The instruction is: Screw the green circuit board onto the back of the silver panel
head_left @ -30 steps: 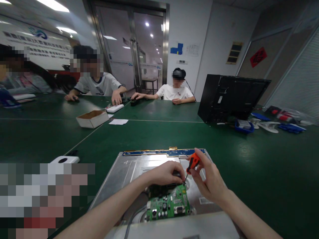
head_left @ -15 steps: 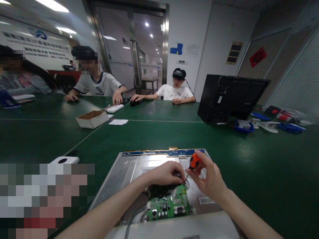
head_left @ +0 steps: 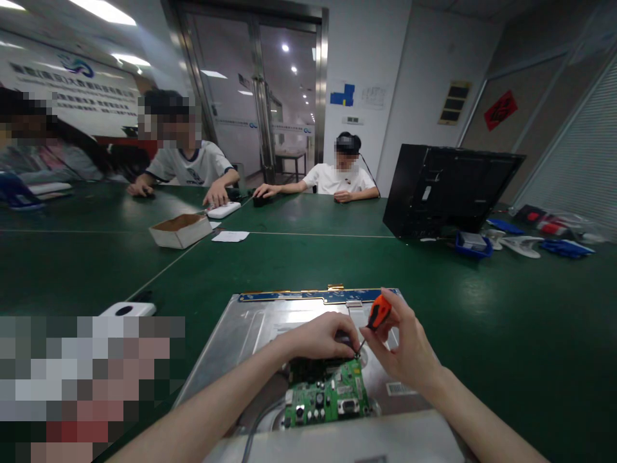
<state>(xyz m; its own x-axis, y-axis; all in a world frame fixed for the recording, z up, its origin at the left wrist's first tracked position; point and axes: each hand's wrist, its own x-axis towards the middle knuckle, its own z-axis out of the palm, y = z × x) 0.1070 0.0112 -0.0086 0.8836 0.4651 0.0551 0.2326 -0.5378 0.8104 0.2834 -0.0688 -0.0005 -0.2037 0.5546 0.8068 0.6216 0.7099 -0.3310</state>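
A green circuit board (head_left: 328,395) lies on the metal back of a flat display panel (head_left: 219,344), with a blue strip board (head_left: 289,296) along the far edge. My right hand (head_left: 409,337) is closed around the orange and black handle of a screwdriver (head_left: 379,312). The shaft slants down and left, its tip at the board's upper right corner. Beside that tip, my left hand (head_left: 322,335) has its fingers curled and pressed together at the board's edge. Whatever they pinch is hidden. A grey cable (head_left: 253,427) runs along the board's left side.
An open box (head_left: 180,233) and a white paper (head_left: 230,236) lie beyond the panel on the green table. At the right stands a black monitor casing (head_left: 448,190), with a blue tray (head_left: 473,245) near it. Several people sit across the table.
The screwdriver handle has turned slightly in my right hand, while its tip stays at the board's corner. My left hand keeps its place. A co-worker's hand has shifted left onto a white device.
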